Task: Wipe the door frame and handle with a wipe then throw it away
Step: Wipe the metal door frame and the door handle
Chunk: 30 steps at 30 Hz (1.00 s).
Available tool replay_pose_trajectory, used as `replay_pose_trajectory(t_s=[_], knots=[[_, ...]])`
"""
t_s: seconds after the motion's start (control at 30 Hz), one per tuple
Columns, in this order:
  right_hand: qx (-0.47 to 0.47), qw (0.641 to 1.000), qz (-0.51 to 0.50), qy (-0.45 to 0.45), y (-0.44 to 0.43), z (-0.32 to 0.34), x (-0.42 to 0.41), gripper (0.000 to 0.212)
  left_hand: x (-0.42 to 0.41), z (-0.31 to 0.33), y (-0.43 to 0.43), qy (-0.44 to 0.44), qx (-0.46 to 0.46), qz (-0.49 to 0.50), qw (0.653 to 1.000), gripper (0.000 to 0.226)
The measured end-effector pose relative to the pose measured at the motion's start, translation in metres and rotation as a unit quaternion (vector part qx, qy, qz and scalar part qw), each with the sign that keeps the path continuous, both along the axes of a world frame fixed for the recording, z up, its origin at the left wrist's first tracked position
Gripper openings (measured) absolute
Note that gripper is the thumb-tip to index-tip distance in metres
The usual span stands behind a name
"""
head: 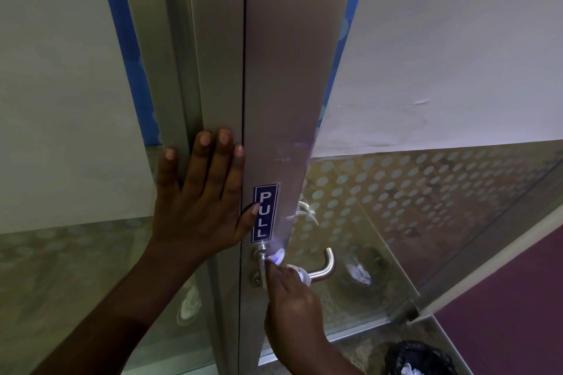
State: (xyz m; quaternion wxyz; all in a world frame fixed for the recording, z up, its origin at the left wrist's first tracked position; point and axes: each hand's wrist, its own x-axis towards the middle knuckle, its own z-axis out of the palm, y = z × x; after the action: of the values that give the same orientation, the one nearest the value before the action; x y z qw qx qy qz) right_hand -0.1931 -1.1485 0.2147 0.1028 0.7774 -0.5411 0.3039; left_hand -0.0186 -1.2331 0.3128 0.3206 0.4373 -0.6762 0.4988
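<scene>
Right hand (292, 298) pinching wipe (275, 256) against handle (323, 268) by its base. Wipe looking soft, light, damp-ish, so bunching it in fingertips is working fine. Left hand (198, 195) lying flat, fingers spread, bracing on door frame (213, 70). Bin bag (417, 356) sitting near, lower right.

Bare hands I saw: two, left (198, 207) and right (294, 301)
Steel lever handles (323, 268): one
Blue PULL stickers (265, 212): one
Crumpled white wipes (278, 256): one
Black bin bags (417, 358): one

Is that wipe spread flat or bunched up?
Bunched up: the wipe shows as a crumpled wad, pressed by the right hand against the door handle.
</scene>
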Motion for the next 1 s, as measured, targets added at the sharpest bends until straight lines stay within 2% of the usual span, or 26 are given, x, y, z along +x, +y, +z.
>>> replay_pose_trajectory(t_s=[0.1,0.2,0.33,0.5,0.63,0.7,0.73,0.77,0.8,0.83,0.87,0.9,1.0], knots=[[-0.035,0.988,0.128,0.078,0.0,-0.03,-0.033,0.053,0.0,0.001,0.0,-0.003,-0.002,-0.002,1.0,0.081],[-0.03,0.967,0.205,0.145,-0.002,-0.045,-0.065,0.046,0.0,0.002,0.001,-0.003,-0.003,-0.002,1.0,0.08],[-0.065,0.958,0.219,0.171,-0.012,-0.057,-0.096,0.039,-0.001,0.003,0.001,-0.001,-0.002,-0.001,1.0,0.079],[-0.087,0.964,0.206,0.144,-0.023,-0.065,-0.119,0.036,-0.003,0.004,0.003,0.007,0.0,-0.004,1.0,0.078],[-0.121,0.975,0.173,0.073,-0.024,-0.074,-0.133,0.028,-0.002,0.005,0.003,0.004,0.002,-0.003,1.0,0.078],[-0.101,0.991,0.079,-0.042,-0.021,-0.078,-0.132,0.027,-0.002,0.005,0.003,0.003,0.005,-0.001,1.0,0.078],[-0.064,0.988,0.011,-0.141,-0.018,-0.075,-0.126,0.033,-0.001,0.004,0.003,0.003,0.006,-0.001,1.0,0.078],[-0.012,0.96,-0.054,-0.274,-0.018,-0.069,-0.12,0.042,-0.001,0.004,0.003,0.003,0.006,0.0,1.0,0.078],[0.043,0.903,-0.097,-0.416,-0.019,-0.063,-0.113,0.048,-0.001,0.004,0.003,0.002,0.005,0.0,1.0,0.079],[0.088,0.831,-0.116,-0.536,-0.022,-0.057,-0.107,0.047,-0.001,0.004,0.003,0.001,0.005,0.0,1.0,0.079],[0.126,0.761,-0.109,-0.627,-0.026,-0.05,-0.101,0.043,-0.001,0.004,0.002,0.001,0.005,-0.002,1.0,0.079],[0.153,0.707,-0.104,-0.683,-0.031,-0.044,-0.096,0.039,-0.001,0.004,0.002,0.002,0.004,-0.005,1.0,0.08],[0.199,0.6,-0.119,-0.766,-0.041,-0.028,-0.083,0.033,-0.001,0.003,0.001,0.006,-0.001,-0.008,1.0,0.081]])
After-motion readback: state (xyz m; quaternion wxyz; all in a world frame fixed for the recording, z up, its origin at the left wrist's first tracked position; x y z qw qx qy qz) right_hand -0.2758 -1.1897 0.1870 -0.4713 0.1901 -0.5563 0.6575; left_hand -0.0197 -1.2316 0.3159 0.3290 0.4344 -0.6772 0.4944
